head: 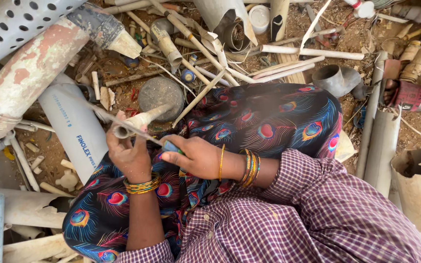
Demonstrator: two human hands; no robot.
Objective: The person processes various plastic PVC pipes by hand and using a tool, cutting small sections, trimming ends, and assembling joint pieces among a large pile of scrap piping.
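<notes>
My left hand [130,157] grips the near end of a short, dirty cream pipe piece [144,119] over my lap. The pipe slants up and away toward a round grey disc [162,92] on the ground. My right hand [196,158] is closed on the blue handle [170,146] of a thin blade [118,122], which lies across the pipe close to my left fingers. Both wrists carry gold bangles. A dark cloth with a peacock-feather print [264,126] covers my lap, and my sleeves are purple check.
Scrap plastic pipes lie all around on the dirt: a big paint-stained pipe [25,78] and a perforated one [15,22] at upper left, a white pipe [74,129] by my left knee, thin tubes [313,51] ahead, a grey elbow fitting [334,78] and split pipes [420,190] to the right.
</notes>
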